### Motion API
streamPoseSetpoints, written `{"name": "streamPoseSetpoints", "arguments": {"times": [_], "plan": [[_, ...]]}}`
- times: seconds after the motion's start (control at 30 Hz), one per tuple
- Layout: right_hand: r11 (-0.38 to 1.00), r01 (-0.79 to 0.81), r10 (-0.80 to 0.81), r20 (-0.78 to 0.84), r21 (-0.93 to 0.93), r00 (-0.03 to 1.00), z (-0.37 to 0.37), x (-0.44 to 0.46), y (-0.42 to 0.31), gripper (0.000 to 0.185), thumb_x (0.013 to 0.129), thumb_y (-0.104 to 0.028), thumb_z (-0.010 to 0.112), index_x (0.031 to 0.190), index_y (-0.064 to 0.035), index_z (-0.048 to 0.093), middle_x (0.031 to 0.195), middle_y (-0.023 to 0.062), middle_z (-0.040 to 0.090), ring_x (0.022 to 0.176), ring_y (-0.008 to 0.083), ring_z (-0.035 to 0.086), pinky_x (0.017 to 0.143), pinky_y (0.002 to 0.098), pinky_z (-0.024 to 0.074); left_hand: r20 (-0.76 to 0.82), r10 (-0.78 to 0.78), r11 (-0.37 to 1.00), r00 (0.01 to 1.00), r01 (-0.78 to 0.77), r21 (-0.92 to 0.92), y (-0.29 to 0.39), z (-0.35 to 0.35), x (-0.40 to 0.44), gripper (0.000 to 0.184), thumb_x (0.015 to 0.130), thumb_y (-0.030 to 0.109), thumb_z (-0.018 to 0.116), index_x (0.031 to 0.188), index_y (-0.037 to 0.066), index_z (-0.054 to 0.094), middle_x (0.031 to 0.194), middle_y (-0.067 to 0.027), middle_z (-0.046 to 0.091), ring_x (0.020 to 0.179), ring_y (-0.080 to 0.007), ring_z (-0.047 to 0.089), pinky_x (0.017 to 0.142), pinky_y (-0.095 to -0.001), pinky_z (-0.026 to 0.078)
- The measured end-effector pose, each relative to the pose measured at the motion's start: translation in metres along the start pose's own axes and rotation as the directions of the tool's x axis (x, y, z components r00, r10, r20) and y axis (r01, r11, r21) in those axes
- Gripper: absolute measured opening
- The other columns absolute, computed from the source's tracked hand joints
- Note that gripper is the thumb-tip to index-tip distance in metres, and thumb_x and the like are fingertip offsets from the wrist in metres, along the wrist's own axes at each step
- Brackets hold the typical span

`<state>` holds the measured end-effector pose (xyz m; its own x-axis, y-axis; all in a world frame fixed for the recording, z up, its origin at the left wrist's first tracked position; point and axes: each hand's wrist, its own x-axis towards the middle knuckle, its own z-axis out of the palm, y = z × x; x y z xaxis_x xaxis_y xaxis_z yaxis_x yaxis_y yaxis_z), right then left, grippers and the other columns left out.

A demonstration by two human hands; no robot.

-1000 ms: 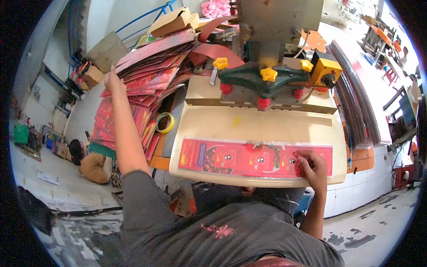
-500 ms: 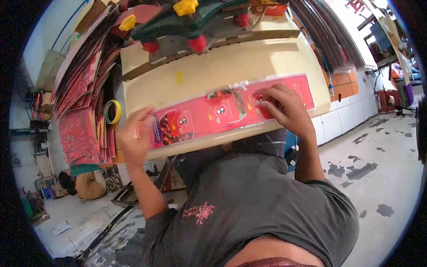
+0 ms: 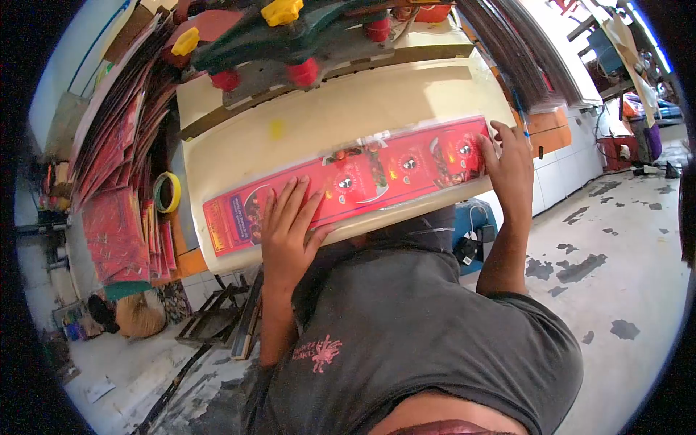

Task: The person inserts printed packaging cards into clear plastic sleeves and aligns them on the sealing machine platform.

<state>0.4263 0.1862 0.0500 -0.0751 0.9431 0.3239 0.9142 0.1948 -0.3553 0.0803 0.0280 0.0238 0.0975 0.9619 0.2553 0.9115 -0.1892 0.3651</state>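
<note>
A long red printed sheet with food pictures and round logos lies slantwise along the near side of the cream-coloured work table. Its surface is glossy, with a clear margin at the edges. My left hand rests on the sheet left of its middle, fingers spread and stretched out. At the sheet's right end is my right hand, its fingers bent and apart beside the short edge. Nothing shows inside either hand.
A green machine part with red and yellow knobs stands across the table's back. On the left are stacked red printed sheets and a roll of yellow tape. Dark sheets are piled at the right. A person is low at the left.
My left hand has moved right from the sheet's left end and now lies flat on it. My right hand has moved right to the end edge. The sheet has shifted left.
</note>
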Motion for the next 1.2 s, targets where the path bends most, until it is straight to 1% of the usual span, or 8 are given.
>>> {"name": "streamPoseSetpoints", "arguments": {"times": [0.07,0.1,0.2,0.27,0.33,0.5,0.83,1.2], "plan": [[0.976,-0.207,0.196,0.15,0.064,0.969,0.0,0.0,0.012,0.035,0.094,-0.027,0.071,0.118,-0.0015,0.068,0.102,0.0163,0.065,0.095,0.0311,0.066,0.085,0.044,0.0511,-0.011,0.002,1.0,1.0,-0.003,-0.009,0.001,0.001,0.0,0.061,0.084,0.031,0.078,0.14,0.01,0.062,0.153,-0.013,0.052,0.144,-0.0324,0.045,0.122,-0.0548,0.029],[0.979,-0.186,0.175,0.125,0.083,0.977,0.0,-0.001,0.013,0.034,0.094,-0.027,0.071,0.114,-0.0004,0.067,0.098,0.0171,0.065,0.087,0.0306,0.067,0.081,0.0438,0.0518,-0.019,-0.002,1.0,1.0,0.002,-0.012,0.001,0.002,-0.001,0.06,0.084,0.031,0.077,0.139,0.01,0.063,0.153,-0.013,0.052,0.144,-0.0326,0.046,0.122,-0.055,0.029],[0.95,-0.24,0.21,0.159,0.202,0.965,0.0,0.001,0.02,0.03,0.094,-0.025,0.071,0.11,0.0004,0.067,0.094,0.0172,0.066,0.086,0.0305,0.067,0.08,0.0434,0.0517,-0.025,-0.025,0.999,0.999,0.024,-0.028,0.006,0.0,0.001,0.059,0.085,0.032,0.076,0.139,0.01,0.063,0.152,-0.0132,0.053,0.143,-0.0332,0.047,0.121,-0.0554,0.03],[0.959,-0.181,0.157,0.121,0.22,0.98,0.007,0.003,0.036,0.026,0.094,-0.022,0.07,0.105,0.0013,0.068,0.092,0.0181,0.067,0.085,0.0316,0.067,0.079,0.0432,0.0521,-0.034,-0.007,1.0,0.999,0.007,-0.023,0.005,0.002,0.0,0.06,0.085,0.033,0.076,0.139,0.01,0.063,0.152,-0.0132,0.053,0.143,-0.0333,0.047,0.121,-0.0556,0.03],[0.974,-0.119,0.111,0.055,0.193,0.992,0.009,0.005,0.039,0.022,0.095,-0.016,0.07,0.104,0.0045,0.07,0.087,0.0159,0.071,0.075,0.0217,0.068,0.07,0.0353,0.0538,-0.041,0.007,1.0,0.999,-0.008,-0.015,0.005,0.003,0.0,0.06,0.086,0.034,0.076,0.139,0.01,0.063,0.152,-0.0132,0.053,0.143,-0.0334,0.047,0.121,-0.0558,0.03],[0.953,-0.137,0.124,0.064,0.269,0.99,0.007,0.005,0.037,0.021,0.097,-0.015,0.068,0.104,0.0052,0.07,0.089,0.0147,0.072,0.072,0.0194,0.067,0.067,0.0337,0.0538,-0.047,-0.009,1.0,0.999,0.008,-0.004,0.004,0.003,0.001,0.06,0.085,0.035,0.077,0.137,0.009,0.064,0.151,-0.0129,0.054,0.143,-0.0336,0.048,0.121,-0.0558,0.031],[0.956,-0.159,0.145,0.073,0.246,0.987,0.002,0.002,0.033,0.023,0.096,-0.014,0.066,0.11,0.0039,0.071,0.098,0.0169,0.072,0.08,0.025,0.068,0.077,0.0368,0.0541,-0.059,-0.02,1.0,0.998,0.019,-0.022,0.008,0.001,0.002,0.061,0.082,0.03,0.079,0.136,0.008,0.065,0.151,-0.0137,0.055,0.143,-0.0338,0.047,0.121,-0.0549,0.03],[0.987,-0.154,0.153,0.029,0.036,0.988,-0.001,-0.001,0.012,0.021,0.096,-0.014,0.065,0.108,0.0016,0.073,0.095,0.017,0.069,0.088,0.0292,0.071,0.081,0.0393,0.0542,-0.038,-0.028,0.999,0.999,0.027,-0.035,0.008,-0.002,0.003,0.06,0.082,0.028,0.08,0.137,0.008,0.065,0.151,-0.0128,0.055,0.144,-0.0329,0.047,0.122,-0.0542,0.029]]}}
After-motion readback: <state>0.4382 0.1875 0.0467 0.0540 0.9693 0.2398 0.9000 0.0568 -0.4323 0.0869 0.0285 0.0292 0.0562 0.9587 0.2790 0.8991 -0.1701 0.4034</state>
